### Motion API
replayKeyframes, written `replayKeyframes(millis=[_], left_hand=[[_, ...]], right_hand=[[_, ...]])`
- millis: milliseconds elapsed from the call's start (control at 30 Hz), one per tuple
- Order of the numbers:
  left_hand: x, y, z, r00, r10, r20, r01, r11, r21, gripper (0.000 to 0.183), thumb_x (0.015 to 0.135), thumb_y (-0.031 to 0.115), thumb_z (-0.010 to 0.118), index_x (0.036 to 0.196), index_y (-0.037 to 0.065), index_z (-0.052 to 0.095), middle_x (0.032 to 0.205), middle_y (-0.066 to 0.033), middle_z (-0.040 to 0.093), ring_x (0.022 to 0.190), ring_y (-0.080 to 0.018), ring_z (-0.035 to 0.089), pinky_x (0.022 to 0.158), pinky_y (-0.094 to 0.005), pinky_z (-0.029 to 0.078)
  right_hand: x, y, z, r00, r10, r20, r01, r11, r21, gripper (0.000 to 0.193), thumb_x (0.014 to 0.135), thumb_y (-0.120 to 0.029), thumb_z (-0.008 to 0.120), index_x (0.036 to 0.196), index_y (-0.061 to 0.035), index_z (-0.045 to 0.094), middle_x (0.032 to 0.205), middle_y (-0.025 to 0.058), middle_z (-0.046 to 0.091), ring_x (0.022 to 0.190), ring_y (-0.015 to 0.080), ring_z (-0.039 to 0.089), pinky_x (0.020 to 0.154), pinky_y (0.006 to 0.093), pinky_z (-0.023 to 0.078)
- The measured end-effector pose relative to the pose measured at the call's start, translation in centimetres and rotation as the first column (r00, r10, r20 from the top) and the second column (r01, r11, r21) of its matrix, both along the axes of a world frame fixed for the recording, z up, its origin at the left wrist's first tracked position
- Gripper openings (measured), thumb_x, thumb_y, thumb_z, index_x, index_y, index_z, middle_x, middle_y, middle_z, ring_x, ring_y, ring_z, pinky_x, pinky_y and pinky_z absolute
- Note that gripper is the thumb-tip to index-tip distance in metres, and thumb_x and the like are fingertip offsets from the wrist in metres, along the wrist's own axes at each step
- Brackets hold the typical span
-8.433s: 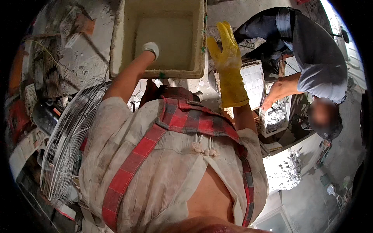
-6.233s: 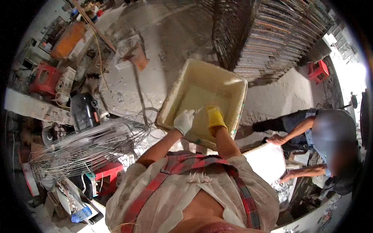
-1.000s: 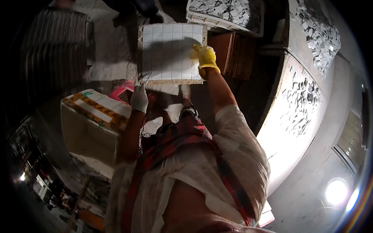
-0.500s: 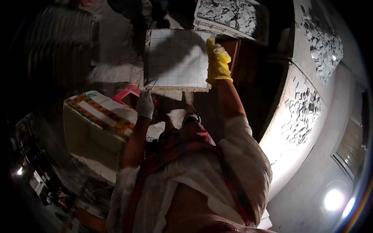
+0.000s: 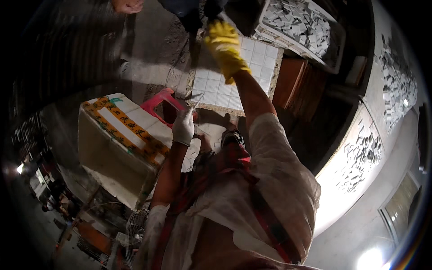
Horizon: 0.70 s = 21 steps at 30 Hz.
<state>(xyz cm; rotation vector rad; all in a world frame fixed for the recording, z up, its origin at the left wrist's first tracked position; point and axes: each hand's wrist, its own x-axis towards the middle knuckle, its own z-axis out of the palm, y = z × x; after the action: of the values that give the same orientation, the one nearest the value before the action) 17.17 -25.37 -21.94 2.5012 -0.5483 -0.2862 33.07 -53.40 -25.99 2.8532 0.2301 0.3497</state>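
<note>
Yellow-gloved right hand [image 5: 225, 49], spread, has shifted leftward across the tiled board [image 5: 261, 67]; left hand [image 5: 183, 127] pinches a thin tool [image 5: 199, 99].

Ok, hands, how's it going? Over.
Left hand: gripping thin tool. Right hand: open, over tiled board, hiding part of it. Foam box beside left forearm.

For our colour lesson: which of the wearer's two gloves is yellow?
The right-hand glove, at the white tiled board; the left-hand glove is white.
</note>
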Motion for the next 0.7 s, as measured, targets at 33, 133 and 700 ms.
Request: replayKeyframes(millis=[33, 133, 700], left_hand=[[0.1, -0.1, 0.2, 1.000, -0.003, -0.016, 0.002, 0.999, -0.036, 0.029, 0.092, 0.010, 0.050, 0.118, 0.003, 0.060, 0.106, -0.0171, 0.061, 0.101, -0.0363, 0.057, 0.085, -0.0434, 0.048], [-1.0, 0.8, -0.2, 0.982, 0.132, -0.137, -0.131, 0.991, 0.020, 0.029, 0.093, 0.011, 0.051, 0.118, 0.002, 0.061, 0.103, -0.0179, 0.062, 0.097, -0.0353, 0.059, 0.085, -0.0418, 0.048], [-8.5, 7.2, 0.0, 0.635, 0.408, -0.656, -0.641, 0.752, -0.152, 0.031, 0.095, 0.014, 0.056, 0.124, 0.005, 0.060, 0.105, -0.0070, 0.067, 0.070, -0.0085, 0.059, 0.060, -0.0245, 0.048]], right_hand=[[-0.9, 1.3, -0.7, 0.990, 0.133, -0.054, -0.140, 0.976, -0.165, 0.040, 0.089, -0.023, 0.056, 0.127, -0.0115, 0.053, 0.128, 0.0099, 0.056, 0.118, 0.0252, 0.052, 0.102, 0.0390, 0.043], [-5.0, 2.4, 1.8, 0.879, 0.475, 0.039, -0.458, 0.865, -0.206, 0.049, 0.087, -0.032, 0.062, 0.129, -0.0086, 0.053, 0.133, 0.0071, 0.054, 0.124, 0.0271, 0.050, 0.105, 0.0408, 0.040], [-6.2, -0.4, -1.1, 0.992, -0.087, -0.096, 0.125, 0.835, 0.535, 0.039, 0.086, -0.026, 0.061, 0.122, -0.0113, 0.054, 0.126, 0.0072, 0.056, 0.120, 0.0244, 0.051, 0.101, 0.0381, 0.042]])
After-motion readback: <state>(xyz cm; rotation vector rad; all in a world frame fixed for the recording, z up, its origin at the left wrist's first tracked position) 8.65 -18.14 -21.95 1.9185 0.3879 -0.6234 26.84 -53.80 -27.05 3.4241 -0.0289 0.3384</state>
